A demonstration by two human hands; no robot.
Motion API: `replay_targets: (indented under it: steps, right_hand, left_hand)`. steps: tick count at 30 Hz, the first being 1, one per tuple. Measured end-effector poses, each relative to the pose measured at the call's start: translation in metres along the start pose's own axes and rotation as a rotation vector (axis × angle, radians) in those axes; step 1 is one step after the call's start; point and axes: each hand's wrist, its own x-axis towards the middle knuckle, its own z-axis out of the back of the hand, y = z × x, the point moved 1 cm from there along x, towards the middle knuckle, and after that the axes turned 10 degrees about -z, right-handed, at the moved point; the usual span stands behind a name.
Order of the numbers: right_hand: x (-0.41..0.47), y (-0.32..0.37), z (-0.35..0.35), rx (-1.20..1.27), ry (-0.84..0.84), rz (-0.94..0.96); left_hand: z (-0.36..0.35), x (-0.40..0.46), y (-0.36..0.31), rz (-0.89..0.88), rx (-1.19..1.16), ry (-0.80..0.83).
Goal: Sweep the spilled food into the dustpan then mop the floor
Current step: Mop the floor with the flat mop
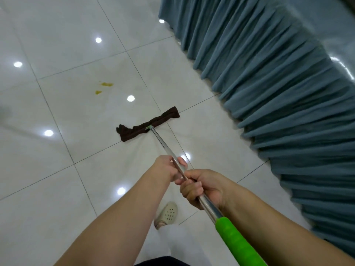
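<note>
Two hands grip a mop pole over a white tiled floor, w/ a yellow spill ahead.

Fingers [192, 190] of the right hand [203, 187] are curled tight round the metal mop pole [165, 144], just above its green grip [236, 239]. The left hand [169, 167] holds the pole a bit further down, thumb one side, fingers wrapped on the other. Pole runs up and left to the mop head [148, 124], a dark brown cloth lying flat on the floor [67, 45]. Yellow spilled food [106, 84], two small blotches, sits on the tile beyond the mop head, to its upper left, not touching it. Pleated blue-grey fabric [269, 73] hangs down to the floor along the right side. Near the bottom, one foot in a cream perforated shoe [168, 213] below the forearms. Ceiling lights reflect as bright dots on the glossy tiles.
</note>
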Motion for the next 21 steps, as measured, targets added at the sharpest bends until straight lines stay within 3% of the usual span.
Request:
replay_targets:
  steps: [8,13,21]
  right_hand:
    - [0.054,0.039,-0.084,-0.107,-0.019,-0.003]
    - [0.092,0.049,-0.125,-0.175,-0.048,-0.008]
    - [0.109,0.031,-0.127,-0.238,-0.062,-0.041]
  left_hand:
    - [0.014,-0.005,-0.097,-0.134,-0.042,0.083]
    - [0.033,0.001,-0.145,-0.240,-0.064,0.039]
    - [0.065,0.009,-0.150,-0.276,-0.003,-0.021]
